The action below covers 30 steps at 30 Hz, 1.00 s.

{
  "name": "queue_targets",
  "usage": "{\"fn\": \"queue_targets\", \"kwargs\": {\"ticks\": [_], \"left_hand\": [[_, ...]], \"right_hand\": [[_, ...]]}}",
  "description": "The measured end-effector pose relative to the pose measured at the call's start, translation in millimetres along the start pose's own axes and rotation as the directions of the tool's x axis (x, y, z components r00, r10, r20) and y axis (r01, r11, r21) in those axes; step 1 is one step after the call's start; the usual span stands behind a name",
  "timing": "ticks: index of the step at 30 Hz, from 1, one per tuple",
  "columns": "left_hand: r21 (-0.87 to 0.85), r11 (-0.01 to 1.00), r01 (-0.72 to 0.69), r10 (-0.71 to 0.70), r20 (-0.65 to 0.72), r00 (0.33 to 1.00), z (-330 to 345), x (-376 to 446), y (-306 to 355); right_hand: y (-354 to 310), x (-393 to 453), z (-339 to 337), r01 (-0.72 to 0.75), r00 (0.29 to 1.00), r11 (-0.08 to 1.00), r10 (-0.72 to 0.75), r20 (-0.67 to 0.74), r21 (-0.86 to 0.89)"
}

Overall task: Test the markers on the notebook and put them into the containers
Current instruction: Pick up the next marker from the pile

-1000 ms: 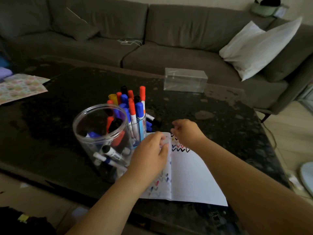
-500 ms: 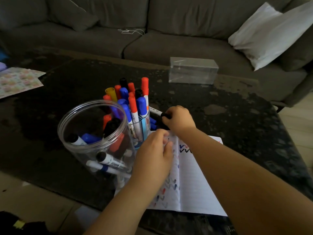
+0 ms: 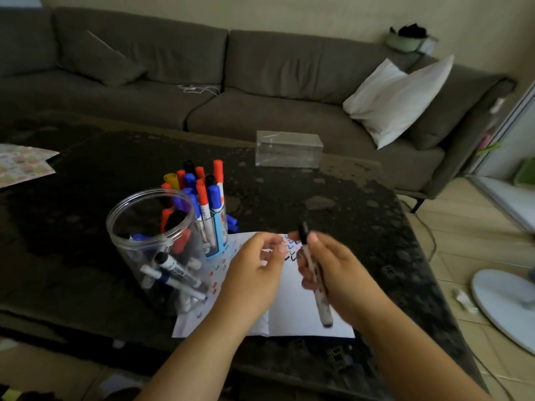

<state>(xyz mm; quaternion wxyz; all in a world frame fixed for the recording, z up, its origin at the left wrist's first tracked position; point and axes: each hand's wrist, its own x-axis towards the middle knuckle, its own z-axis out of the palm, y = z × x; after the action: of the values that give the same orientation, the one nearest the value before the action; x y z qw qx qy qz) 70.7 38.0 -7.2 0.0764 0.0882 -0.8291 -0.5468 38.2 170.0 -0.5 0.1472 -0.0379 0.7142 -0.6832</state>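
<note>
Markers filled the pen cup [image 3: 215, 235], standing up with red, blue, black and one yellow cap on top. Just in front of it stood a big clear jar [image 3: 156, 244] with more markers lying inside, some black, some blue, some red. Both sat on a dark coffee table [image 3: 347, 215].

An open notebook [image 3: 292, 311] lay flat on the table, near the front edge. Its top corner touched the foot of the pen cup. Little zigzag marks in red, blue and black ran across the page.

The person's right hand [image 3: 335, 273] was curled around a black marker [image 3: 314, 280], up above the notebook. The marker pointed its black cap away from the person, and its white body stuck out below the fingers. It looked a bit blurry. The left hand [image 3: 254, 273] was beside it, also over the page. Its fingers were bent a little and held nothing. Its fingertips were near the cap, but I could not tell if they touched it.

A clear plastic box [image 3: 289, 150] sat at the far side of the table, well apart from the rest. A sheet of patterned paper [image 3: 23, 163] lay at the left edge. Behind the table was a grey sofa [image 3: 260, 91] with a white pillow [image 3: 399, 99] on it.
</note>
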Motion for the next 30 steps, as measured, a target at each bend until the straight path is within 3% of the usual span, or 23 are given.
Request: {"fn": "queue_targets", "kwargs": {"ticks": [3, 6, 8, 11, 15, 19, 21, 24, 27, 30], "left_hand": [[-0.28, 0.937, 0.209, -0.138, 0.255, 0.957, 5, -15, 0], [-0.606, 0.683, 0.409, -0.082, 0.492, 0.867, 5, -33, 6], [-0.696, 0.531, 0.483, -0.028, 0.555, 0.831, 3, -42, 10], [-0.756, 0.455, 0.471, -0.001, 0.529, 0.849, 5, -49, 14], [-0.75, 0.507, 0.424, -0.088, 0.445, 0.891, 10, -54, 25], [-0.732, 0.535, 0.422, -0.198, 0.376, 0.905, 21, -49, 22], [-0.714, 0.56, 0.42, -0.251, 0.337, 0.907, 29, -47, 20], [-0.708, 0.575, 0.411, -0.376, 0.217, 0.901, 28, -36, 18], [-0.672, 0.667, 0.321, -0.349, 0.099, 0.932, 10, -18, 9], [-0.481, 0.818, 0.315, -0.352, 0.014, 0.936, 7, -8, -5]], "right_hand": [[5, -33, 3, -0.216, 0.969, 0.904, 0.152, 0.195, 0.368], [5, -60, 3, -0.346, 0.919, 0.777, 0.168, 0.356, 0.526], [7, -71, 1, -0.396, 0.895, 0.714, 0.159, 0.417, 0.577], [7, -81, 4, -0.377, 0.901, 0.71, 0.132, 0.414, 0.594], [6, -87, 15, -0.174, 0.97, 0.896, 0.084, 0.229, 0.409], [11, -85, 15, -0.018, 0.999, 0.998, 0.017, 0.027, 0.055], [16, -82, 11, 0.075, 0.996, 0.968, -0.085, -0.032, -0.238], [29, -79, 4, 0.127, 0.978, 0.767, -0.201, -0.047, -0.629], [40, -80, -5, 0.031, 0.988, 0.746, -0.125, -0.093, -0.665], [37, -70, -15, -0.053, 0.993, 0.907, 0.002, -0.122, -0.419]]}}
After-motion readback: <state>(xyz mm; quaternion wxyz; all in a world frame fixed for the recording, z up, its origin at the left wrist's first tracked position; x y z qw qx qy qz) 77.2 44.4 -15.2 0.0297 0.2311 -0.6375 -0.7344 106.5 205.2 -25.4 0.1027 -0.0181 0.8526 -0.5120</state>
